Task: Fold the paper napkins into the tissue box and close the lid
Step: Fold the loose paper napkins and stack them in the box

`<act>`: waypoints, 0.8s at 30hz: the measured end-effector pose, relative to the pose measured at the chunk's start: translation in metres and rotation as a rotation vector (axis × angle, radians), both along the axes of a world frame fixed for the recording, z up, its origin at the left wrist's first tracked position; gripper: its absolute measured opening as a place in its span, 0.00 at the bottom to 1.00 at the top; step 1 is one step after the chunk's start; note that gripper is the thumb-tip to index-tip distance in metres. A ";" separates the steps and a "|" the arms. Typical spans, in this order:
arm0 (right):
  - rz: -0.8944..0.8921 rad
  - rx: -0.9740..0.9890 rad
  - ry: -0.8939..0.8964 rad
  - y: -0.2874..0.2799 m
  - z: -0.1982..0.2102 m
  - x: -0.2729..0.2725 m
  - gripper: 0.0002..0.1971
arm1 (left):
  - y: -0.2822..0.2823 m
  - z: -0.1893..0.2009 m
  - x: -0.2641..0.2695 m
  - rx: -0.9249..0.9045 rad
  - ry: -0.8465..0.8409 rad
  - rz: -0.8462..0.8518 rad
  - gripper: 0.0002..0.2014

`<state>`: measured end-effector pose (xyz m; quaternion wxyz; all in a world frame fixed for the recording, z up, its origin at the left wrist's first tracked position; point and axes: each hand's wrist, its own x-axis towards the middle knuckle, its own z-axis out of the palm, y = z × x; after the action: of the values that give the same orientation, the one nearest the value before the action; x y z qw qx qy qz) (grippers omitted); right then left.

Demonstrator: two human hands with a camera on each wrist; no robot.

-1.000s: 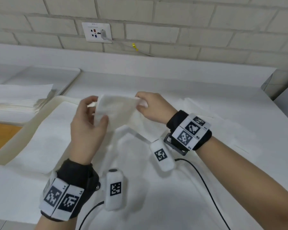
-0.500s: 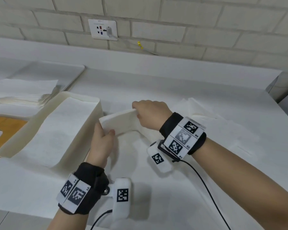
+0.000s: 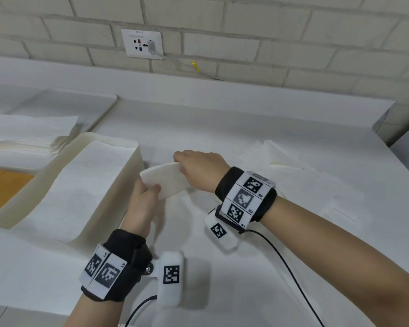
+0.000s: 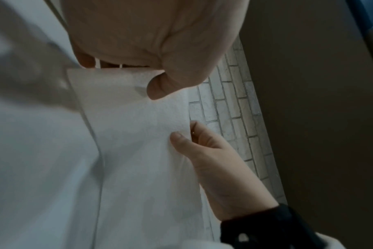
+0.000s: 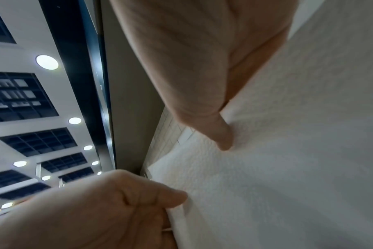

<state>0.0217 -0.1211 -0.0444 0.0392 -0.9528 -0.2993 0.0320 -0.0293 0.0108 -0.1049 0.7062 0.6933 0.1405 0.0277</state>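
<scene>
At the centre of the head view, a folded napkin (image 3: pixel 167 182) is held in the air between two hands, just right of the box (image 3: pixel 137 152) and above the bench (image 3: pixel 222 119). The left hand (image 3: pixel 142 204) rises from the lower centre of the frame and pinches the napkin's lower left corner between thumb and fingers. The right hand (image 3: pixel 198 171) enters from the right and grips the napkin's upper right edge with curled fingers.

In the left wrist view, the left hand (image 4: pixel 151 37) fills the top of the frame, its thumb pressed on the napkin (image 4: pixel 138 134); the right hand (image 4: pixel 213 161) pinches the sheet's right edge at mid-frame. In the right wrist view, the right hand (image 5: pixel 194 67) hangs from the top with its thumb tip pressed into the napkin (image 5: pixel 277 151), and the left hand (image 5: pixel 96 210) at the lower left pinches the sheet's edge.

The box, cream and open-topped, lies at centre left of the head view with a flat white sheet (image 3: pixel 76 185) inside. A stack of napkins (image 3: pixel 28 135) sits on a tray (image 3: pixel 97 100) at the upper left. Loose napkins (image 3: pixel 293 171) lie on the bench at the right. A brown piece (image 3: pixel 7 182), possibly the lid, shows at the left edge. A wall socket (image 3: pixel 142 43) sits at the upper centre, on the brick wall (image 3: pixel 293 31).
</scene>
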 end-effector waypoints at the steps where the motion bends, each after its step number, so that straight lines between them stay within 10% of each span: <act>1: -0.015 0.029 0.011 -0.001 0.002 0.002 0.13 | -0.001 0.003 0.000 -0.006 0.009 0.005 0.13; 10: -0.275 0.799 0.450 -0.030 0.027 0.007 0.10 | -0.005 0.025 -0.009 -0.094 0.056 -0.096 0.23; 16: -0.392 0.953 0.587 -0.023 0.009 0.014 0.15 | -0.002 0.040 -0.020 0.119 -0.105 -0.281 0.31; 24: -0.112 1.034 0.267 -0.003 0.022 0.030 0.22 | 0.046 0.086 -0.052 0.311 -0.093 -0.286 0.39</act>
<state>0.0513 -0.1241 -0.0220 0.5429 -0.8112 -0.2174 -0.0007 -0.0817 0.0566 -0.0188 0.5932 0.8048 0.0021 -0.0195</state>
